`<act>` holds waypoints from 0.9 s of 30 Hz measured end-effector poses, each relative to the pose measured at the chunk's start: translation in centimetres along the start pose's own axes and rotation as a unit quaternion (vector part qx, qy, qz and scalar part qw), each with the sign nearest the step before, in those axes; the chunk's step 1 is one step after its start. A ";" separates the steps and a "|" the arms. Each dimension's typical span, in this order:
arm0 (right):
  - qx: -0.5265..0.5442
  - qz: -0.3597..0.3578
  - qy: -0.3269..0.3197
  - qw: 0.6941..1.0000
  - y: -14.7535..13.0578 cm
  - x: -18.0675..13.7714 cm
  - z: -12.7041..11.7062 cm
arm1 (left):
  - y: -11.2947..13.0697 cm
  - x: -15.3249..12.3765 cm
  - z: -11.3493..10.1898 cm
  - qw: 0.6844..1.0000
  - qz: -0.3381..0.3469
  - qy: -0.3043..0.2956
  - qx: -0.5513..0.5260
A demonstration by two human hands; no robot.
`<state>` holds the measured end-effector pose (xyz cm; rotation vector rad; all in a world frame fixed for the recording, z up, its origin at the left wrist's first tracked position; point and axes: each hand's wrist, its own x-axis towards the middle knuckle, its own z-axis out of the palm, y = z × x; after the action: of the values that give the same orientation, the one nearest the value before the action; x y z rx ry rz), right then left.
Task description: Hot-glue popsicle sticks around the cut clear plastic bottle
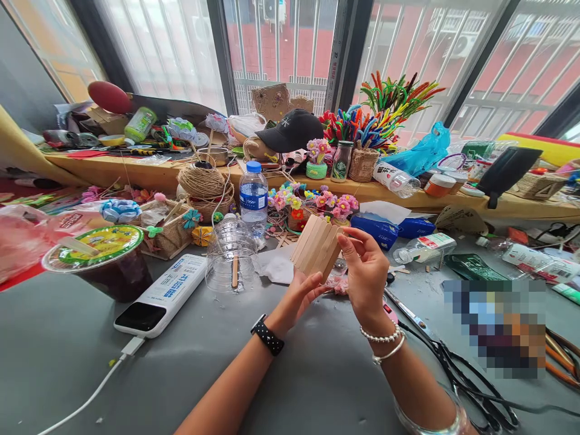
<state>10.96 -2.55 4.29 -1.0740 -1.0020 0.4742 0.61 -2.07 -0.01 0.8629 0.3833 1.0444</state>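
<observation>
A small panel of popsicle sticks (316,246), laid side by side, is held up tilted above the grey table. My left hand (302,294) supports it from below, thumb along its lower edge. At its upper right edge, my right hand (365,263) pinches the panel between thumb and fingers. Left of the panel a single popsicle stick (234,272) shows at a clear cut plastic bottle piece (222,257). Behind my hands lie a white paper (275,267) and a pink fuzzy piece (338,284), partly covered.
A drink cup (122,278) and a white power bank (165,296) with a cable stand at left. Large scissors (446,356) lie at right near a black cord. A water bottle (254,202), twine (202,187) and pipe-cleaner flowers (342,206) crowd the back.
</observation>
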 end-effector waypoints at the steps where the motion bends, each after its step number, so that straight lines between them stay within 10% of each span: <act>1: 0.001 0.002 0.001 1.000 0.0 0.0 0.0 | 0.0 0.0 0.1 1.000 0.003 0.006 0.001; 27: 0.053 0.005 0.004 0.999 0.3 0.3 0.1 | -0.2 0.5 -0.2 0.997 0.024 0.060 0.050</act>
<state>11.05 -2.19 4.18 -0.9862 -0.9547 0.5246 0.81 -1.62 -0.25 0.9054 0.5217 1.1329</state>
